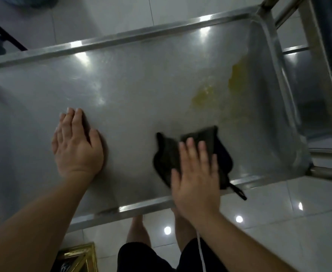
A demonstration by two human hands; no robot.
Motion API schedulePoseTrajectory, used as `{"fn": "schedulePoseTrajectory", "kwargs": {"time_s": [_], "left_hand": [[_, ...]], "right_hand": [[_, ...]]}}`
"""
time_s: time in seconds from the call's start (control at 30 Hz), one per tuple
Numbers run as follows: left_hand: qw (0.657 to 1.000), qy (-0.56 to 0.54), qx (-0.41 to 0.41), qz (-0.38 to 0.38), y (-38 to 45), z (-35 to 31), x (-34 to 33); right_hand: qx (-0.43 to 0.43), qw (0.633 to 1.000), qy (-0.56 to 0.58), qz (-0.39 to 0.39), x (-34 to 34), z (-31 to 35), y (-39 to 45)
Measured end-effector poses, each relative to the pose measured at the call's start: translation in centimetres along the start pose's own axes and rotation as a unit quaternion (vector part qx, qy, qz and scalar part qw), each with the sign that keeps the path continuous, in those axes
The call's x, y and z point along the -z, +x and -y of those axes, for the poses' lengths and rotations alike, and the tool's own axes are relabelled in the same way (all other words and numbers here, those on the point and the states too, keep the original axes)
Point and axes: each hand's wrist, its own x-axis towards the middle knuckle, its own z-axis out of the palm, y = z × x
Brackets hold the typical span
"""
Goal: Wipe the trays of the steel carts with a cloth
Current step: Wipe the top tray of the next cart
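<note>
White floor tiles [269, 213] nearest, then tray [141, 95]: right hand [195, 173] flat on cloth [165, 154] near front rim, left hand [76, 146] spread flat bracing; push cloth far-right with even pressure through yellow stain [233, 79].

One steel tray [141, 91] fills most of the view, with a second tray [298, 61] of the cart showing below it at 2 o'clock. One dark cloth [190, 154] lies on the top tray, just right of centre toward 4 o'clock. Two hands are on that tray: the left hand [76, 146] at 8 o'clock and the right hand [196, 177] at 5 o'clock. Two yellow stains [204, 95] sit at 2 o'clock, a smaller one and a longer one beside it. Two bare legs [137, 230] show at 6 o'clock. One gold frame [78, 256] lies at 7 o'clock.
</note>
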Motion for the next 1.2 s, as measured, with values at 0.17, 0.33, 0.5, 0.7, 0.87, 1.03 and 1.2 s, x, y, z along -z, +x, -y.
{"fn": "schedulePoseTrajectory", "kwargs": {"time_s": [0.17,0.33,0.5,0.7,0.87,1.03,1.2], "left_hand": [[1.000,-0.002,0.001,0.011,0.3,0.5,-0.1],[1.000,0.001,0.005,0.003,0.1,0.8,-0.4],[1.000,0.000,0.010,0.006,0.2,0.9,-0.3],[1.000,0.004,0.012,0.004,0.3,0.9,-0.4],[1.000,0.006,0.008,0.006,0.4,1.0,-0.5],[1.000,-0.005,-0.008,0.014,0.3,1.4,-0.3],[1.000,0.011,0.004,0.007,0.4,1.1,-0.5]], "right_hand": [[0.280,0.958,-0.006,0.052,-2.7,9.2,2.6],[0.340,0.940,-0.002,0.008,0.3,0.4,9.6],[0.034,0.997,-0.031,-0.056,5.0,-14.0,14.2],[-0.323,0.939,0.039,-0.115,5.0,-11.4,13.2],[-0.029,0.998,0.004,-0.053,0.3,4.4,8.7],[0.352,0.936,-0.026,0.014,-0.5,9.2,13.8],[0.307,0.951,-0.025,0.034,3.1,1.6,22.4]]}}
